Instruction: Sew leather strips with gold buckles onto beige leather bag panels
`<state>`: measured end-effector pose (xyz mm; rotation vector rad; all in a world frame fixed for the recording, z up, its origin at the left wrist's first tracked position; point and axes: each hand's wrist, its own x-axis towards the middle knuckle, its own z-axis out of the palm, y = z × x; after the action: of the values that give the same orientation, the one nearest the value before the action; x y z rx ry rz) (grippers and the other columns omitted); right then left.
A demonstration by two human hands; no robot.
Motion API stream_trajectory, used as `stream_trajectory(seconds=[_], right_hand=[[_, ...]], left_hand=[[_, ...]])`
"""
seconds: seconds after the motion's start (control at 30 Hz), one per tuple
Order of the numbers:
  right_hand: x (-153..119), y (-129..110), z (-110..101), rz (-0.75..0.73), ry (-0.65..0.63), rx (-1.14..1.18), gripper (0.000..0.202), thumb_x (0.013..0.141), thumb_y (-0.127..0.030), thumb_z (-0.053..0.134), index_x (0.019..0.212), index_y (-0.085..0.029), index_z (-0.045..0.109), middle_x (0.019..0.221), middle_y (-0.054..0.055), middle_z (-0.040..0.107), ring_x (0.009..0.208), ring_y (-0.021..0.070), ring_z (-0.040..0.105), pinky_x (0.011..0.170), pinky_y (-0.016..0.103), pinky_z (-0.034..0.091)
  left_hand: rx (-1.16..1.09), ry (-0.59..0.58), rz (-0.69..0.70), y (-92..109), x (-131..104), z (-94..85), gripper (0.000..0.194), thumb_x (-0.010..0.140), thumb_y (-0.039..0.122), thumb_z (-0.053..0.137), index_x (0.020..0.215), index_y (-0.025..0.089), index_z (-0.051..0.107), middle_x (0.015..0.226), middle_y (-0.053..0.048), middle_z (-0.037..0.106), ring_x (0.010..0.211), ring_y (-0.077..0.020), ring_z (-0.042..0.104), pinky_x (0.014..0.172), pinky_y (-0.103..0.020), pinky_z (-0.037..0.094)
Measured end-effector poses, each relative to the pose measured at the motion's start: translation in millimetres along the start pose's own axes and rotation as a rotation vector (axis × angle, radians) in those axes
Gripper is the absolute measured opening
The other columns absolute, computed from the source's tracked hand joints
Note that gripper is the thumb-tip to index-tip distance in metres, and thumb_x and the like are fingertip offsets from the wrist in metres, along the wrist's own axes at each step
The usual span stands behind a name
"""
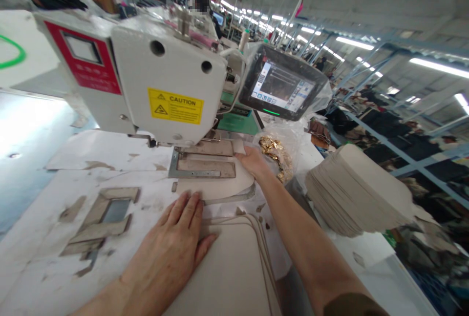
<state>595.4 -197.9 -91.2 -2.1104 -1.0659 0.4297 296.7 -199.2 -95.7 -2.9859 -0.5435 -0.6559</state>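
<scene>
A beige rounded panel [205,187] lies under the metal clamp frame [194,174] of a white sewing machine [168,76]. My left hand [176,233] rests palm down with fingers stretched out, their tips at the panel's near edge; it holds nothing. Beneath and beside it lies a stack of similar beige panels [230,267]. My right hand [252,162] is at the right side of the clamped panel, its fingers closed over the edge close to the frame. Some of its fingers are hidden.
A control screen [282,84] stands behind the machine. Gold metal pieces [274,152] lie in a clear bag near my right hand. A tall stack of beige panels [359,191] stands right. Cut scraps and a frame-shaped piece [102,216] lie left.
</scene>
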Motion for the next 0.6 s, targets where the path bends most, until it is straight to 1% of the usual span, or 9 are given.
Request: stream_trajectory(seconds=[0.13, 0.27, 0.3, 0.37, 0.43, 0.47, 0.5, 0.53, 0.6], right_hand=[[-3, -7, 2, 0.049, 0.001, -0.043, 0.014, 0.084, -0.027, 0.057, 0.088, -0.020, 0.069, 0.076, 0.001, 0.070, 0.076, 0.0220, 0.067, 0.074, 0.034, 0.056], [-3, -21, -1, 0.032, 0.011, -0.228, 0.014, 0.088, -0.028, 0.058, 0.090, -0.019, 0.069, 0.082, 0.006, 0.070, 0.088, 0.0270, 0.068, 0.084, 0.039, 0.055], [-5, -24, -4, 0.029, 0.025, -0.295, 0.017, 0.089, -0.029, 0.059, 0.095, -0.017, 0.069, 0.087, 0.009, 0.071, 0.092, 0.0293, 0.068, 0.087, 0.042, 0.054], [-14, -27, -13, -0.004, 0.090, -0.389, 0.030, 0.090, -0.031, 0.060, 0.113, -0.013, 0.066, 0.100, 0.015, 0.071, 0.100, 0.0332, 0.067, 0.093, 0.046, 0.052], [-33, -25, -26, -0.135, 0.145, -0.389, 0.042, 0.092, -0.031, 0.058, 0.130, -0.011, 0.058, 0.114, 0.019, 0.069, 0.109, 0.0327, 0.065, 0.098, 0.048, 0.050], [-47, -22, -32, -0.234, 0.133, -0.366, 0.044, 0.094, -0.030, 0.055, 0.135, -0.012, 0.054, 0.122, 0.018, 0.067, 0.114, 0.0307, 0.064, 0.101, 0.046, 0.049], [-62, -19, -38, -0.344, 0.088, -0.346, 0.043, 0.097, -0.030, 0.052, 0.137, -0.014, 0.053, 0.129, 0.018, 0.065, 0.120, 0.0283, 0.062, 0.106, 0.045, 0.047], [-79, -14, -42, -0.448, 0.010, -0.339, 0.042, 0.099, -0.030, 0.048, 0.138, -0.015, 0.053, 0.134, 0.016, 0.062, 0.126, 0.0259, 0.059, 0.110, 0.044, 0.044], [-111, -4, -46, -0.582, -0.152, -0.389, 0.044, 0.102, -0.031, 0.043, 0.142, -0.015, 0.052, 0.145, 0.016, 0.055, 0.138, 0.0244, 0.048, 0.117, 0.046, 0.037]], left_hand=[[-0.023, -0.017, -0.044, 2, -1, 0.8, 0.069, 0.098, 0.054, 0.029, 0.126, 0.003, 0.066, 0.138, -0.023, 0.060, 0.129, -0.0392, 0.057, 0.103, -0.054, 0.051], [0.032, -0.012, -0.031, 1, 0, -2.0, 0.062, 0.094, 0.052, 0.042, 0.124, 0.004, 0.068, 0.135, -0.024, 0.063, 0.125, -0.0454, 0.057, 0.101, -0.060, 0.050], [0.037, -0.006, -0.023, 0, 0, -2.7, 0.060, 0.094, 0.051, 0.044, 0.123, 0.005, 0.069, 0.134, -0.024, 0.064, 0.124, -0.0461, 0.058, 0.100, -0.061, 0.050], [0.027, 0.012, -0.002, -4, 1, -3.5, 0.057, 0.093, 0.050, 0.046, 0.121, 0.006, 0.070, 0.131, -0.024, 0.066, 0.120, -0.0461, 0.060, 0.098, -0.061, 0.051], [0.000, 0.024, 0.012, -7, 2, -2.9, 0.056, 0.094, 0.049, 0.045, 0.119, 0.006, 0.071, 0.129, -0.024, 0.067, 0.119, -0.0461, 0.060, 0.097, -0.061, 0.051], [-0.020, 0.019, 0.014, -9, 2, -2.0, 0.057, 0.094, 0.049, 0.044, 0.119, 0.006, 0.071, 0.129, -0.024, 0.066, 0.120, -0.0460, 0.060, 0.098, -0.061, 0.050], [-0.042, 0.004, 0.015, -10, 1, -0.9, 0.057, 0.094, 0.050, 0.042, 0.120, 0.007, 0.070, 0.131, -0.024, 0.066, 0.122, -0.0456, 0.059, 0.099, -0.061, 0.050], [-0.061, -0.012, 0.014, -10, 1, 0.5, 0.058, 0.095, 0.050, 0.041, 0.121, 0.007, 0.070, 0.132, -0.023, 0.065, 0.123, -0.0450, 0.058, 0.100, -0.061, 0.049], [-0.080, -0.032, 0.001, -10, -1, 3.5, 0.059, 0.096, 0.051, 0.038, 0.123, 0.008, 0.069, 0.133, -0.022, 0.065, 0.127, -0.0438, 0.056, 0.102, -0.060, 0.048]])
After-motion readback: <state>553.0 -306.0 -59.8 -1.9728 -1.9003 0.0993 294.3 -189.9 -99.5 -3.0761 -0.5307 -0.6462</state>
